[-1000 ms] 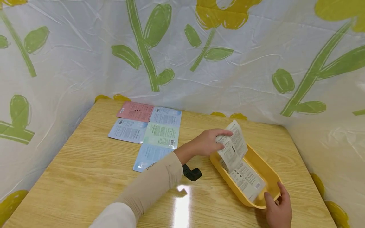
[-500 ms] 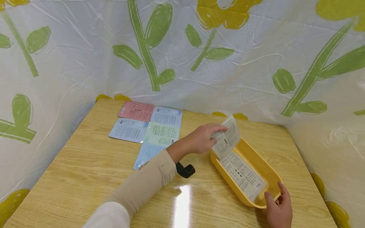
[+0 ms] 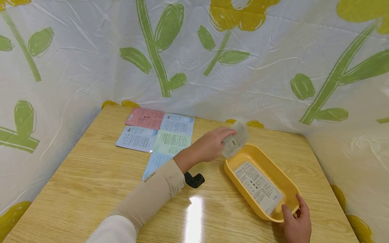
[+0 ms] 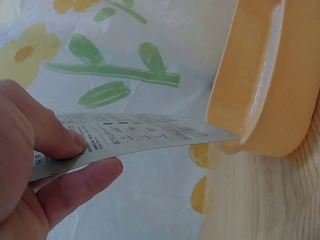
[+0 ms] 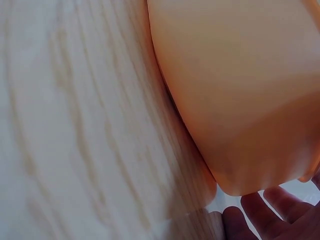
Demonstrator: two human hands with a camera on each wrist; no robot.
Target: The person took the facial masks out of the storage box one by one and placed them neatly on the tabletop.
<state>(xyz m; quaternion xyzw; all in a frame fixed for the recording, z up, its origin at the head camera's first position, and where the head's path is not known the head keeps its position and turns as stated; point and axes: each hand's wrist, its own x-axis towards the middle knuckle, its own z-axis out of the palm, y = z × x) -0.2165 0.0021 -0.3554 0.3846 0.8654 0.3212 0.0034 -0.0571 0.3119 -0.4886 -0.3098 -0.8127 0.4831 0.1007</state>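
My left hand (image 3: 211,145) pinches a pale grey flat packet (image 3: 236,139) with printed text, thumb on one face and fingers on the other. In the left wrist view this packet (image 4: 150,134) bends outward from the fingertips, its far end overlapping the rim of the yellow plastic basket. The oblong basket (image 3: 241,192) stands at an angle on the table. A second grey printed packet (image 3: 258,185) lies flat on its floor. At the basket's near end my right hand (image 3: 297,219) grips the rim, and the right wrist view shows fingers (image 5: 260,215) against that end.
Several printed packets lie edge to edge at the left: a pink one (image 3: 145,118), a green one (image 3: 172,141) and blue ones (image 3: 136,138). A black curved object (image 3: 195,180) shows beside the left wrist. A flower-printed white sheet (image 3: 91,67) encloses the wooden table (image 3: 76,189).
My left hand has moved left and away with the grey packet, drawing it out over the basket's far left end. More of the lower packet now shows. The right hand stays put.
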